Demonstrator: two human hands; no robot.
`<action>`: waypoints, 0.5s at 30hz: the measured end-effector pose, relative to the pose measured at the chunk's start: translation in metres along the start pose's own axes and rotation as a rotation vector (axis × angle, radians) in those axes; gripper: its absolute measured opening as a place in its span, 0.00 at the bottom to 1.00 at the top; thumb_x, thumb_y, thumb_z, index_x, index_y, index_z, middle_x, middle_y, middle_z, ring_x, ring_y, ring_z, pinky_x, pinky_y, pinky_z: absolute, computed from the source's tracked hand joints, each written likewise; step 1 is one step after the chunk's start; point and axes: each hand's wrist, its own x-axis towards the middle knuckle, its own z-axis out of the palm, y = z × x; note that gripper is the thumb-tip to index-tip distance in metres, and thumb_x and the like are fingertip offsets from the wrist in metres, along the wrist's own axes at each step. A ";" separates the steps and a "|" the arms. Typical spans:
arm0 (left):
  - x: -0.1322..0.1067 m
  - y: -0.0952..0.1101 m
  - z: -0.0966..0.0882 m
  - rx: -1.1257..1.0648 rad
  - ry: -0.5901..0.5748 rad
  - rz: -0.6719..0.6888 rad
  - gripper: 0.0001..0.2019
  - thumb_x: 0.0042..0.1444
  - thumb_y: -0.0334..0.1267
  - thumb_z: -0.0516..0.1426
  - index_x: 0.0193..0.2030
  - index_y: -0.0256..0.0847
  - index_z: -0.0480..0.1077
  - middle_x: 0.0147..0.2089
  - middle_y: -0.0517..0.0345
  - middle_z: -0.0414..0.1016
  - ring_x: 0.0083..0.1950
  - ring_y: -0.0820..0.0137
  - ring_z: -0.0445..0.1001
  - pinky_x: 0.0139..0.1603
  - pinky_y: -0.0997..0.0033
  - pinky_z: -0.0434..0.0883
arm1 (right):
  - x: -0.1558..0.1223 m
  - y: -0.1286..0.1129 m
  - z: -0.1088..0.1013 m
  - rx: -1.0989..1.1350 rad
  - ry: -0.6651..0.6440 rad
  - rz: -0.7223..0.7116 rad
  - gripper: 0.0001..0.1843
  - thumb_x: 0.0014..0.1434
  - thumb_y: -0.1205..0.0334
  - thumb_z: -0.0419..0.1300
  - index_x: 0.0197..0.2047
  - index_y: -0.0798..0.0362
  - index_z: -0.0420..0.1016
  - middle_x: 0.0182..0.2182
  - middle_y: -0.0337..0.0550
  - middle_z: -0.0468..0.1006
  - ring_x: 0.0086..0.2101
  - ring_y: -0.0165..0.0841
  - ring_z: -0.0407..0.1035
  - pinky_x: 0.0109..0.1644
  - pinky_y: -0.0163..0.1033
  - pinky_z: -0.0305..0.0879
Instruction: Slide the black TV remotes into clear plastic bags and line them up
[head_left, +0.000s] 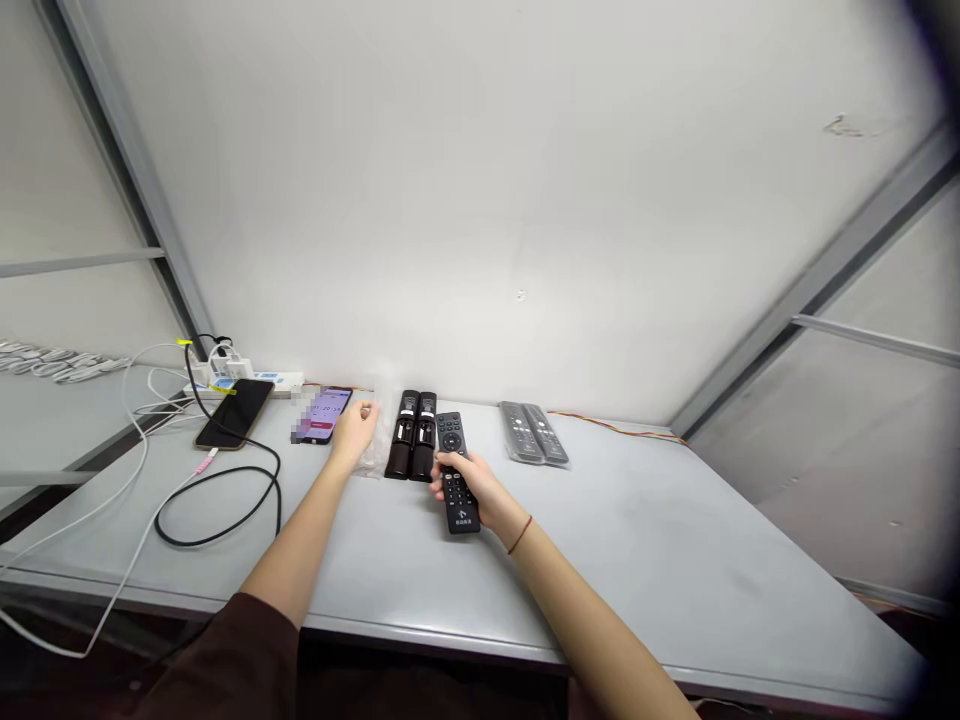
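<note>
My left hand (355, 432) pinches a thin transparent plastic bag (377, 437), which stands up beside its fingers. My right hand (466, 486) grips a black TV remote control (458, 505) by its lower half, with the button face up and the remote tilted on the tabletop. Just left of that remote lie two dark remote controls (411, 435) side by side, their lower ends close to the plastic bag. A phone with a lit purple screen (324, 413), partly pixelated, lies left of my left hand.
A black phone (234, 413) on a cable lies further left, near a white power strip (247, 382) with plugs and tangled black and white cables. Two grey remotes in plastic wrap (534, 432) lie to the right. Thin coloured wires run along the white wall.
</note>
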 end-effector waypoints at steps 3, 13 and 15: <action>-0.001 0.011 0.005 -0.447 0.030 -0.108 0.06 0.58 0.39 0.51 0.37 0.39 0.65 0.39 0.52 0.74 0.42 0.67 0.74 0.45 0.66 0.70 | -0.001 0.000 0.001 -0.024 -0.030 0.009 0.10 0.50 0.59 0.63 0.31 0.54 0.67 0.26 0.42 0.74 0.23 0.30 0.71 0.24 0.34 0.69; -0.007 0.017 0.011 -1.135 0.025 -0.337 0.06 0.63 0.30 0.46 0.37 0.39 0.62 0.43 0.56 0.76 0.47 0.70 0.75 0.48 0.67 0.73 | -0.012 0.000 0.012 -0.189 -0.206 0.083 0.09 0.52 0.62 0.59 0.36 0.54 0.65 0.24 0.39 0.74 0.22 0.31 0.72 0.22 0.33 0.69; -0.008 0.018 0.012 -1.120 0.012 -0.348 0.08 0.64 0.31 0.44 0.41 0.39 0.63 0.44 0.53 0.76 0.49 0.69 0.74 0.49 0.68 0.73 | -0.013 0.000 0.014 -0.203 -0.215 0.096 0.10 0.51 0.62 0.59 0.36 0.54 0.64 0.23 0.38 0.73 0.21 0.31 0.72 0.22 0.33 0.69</action>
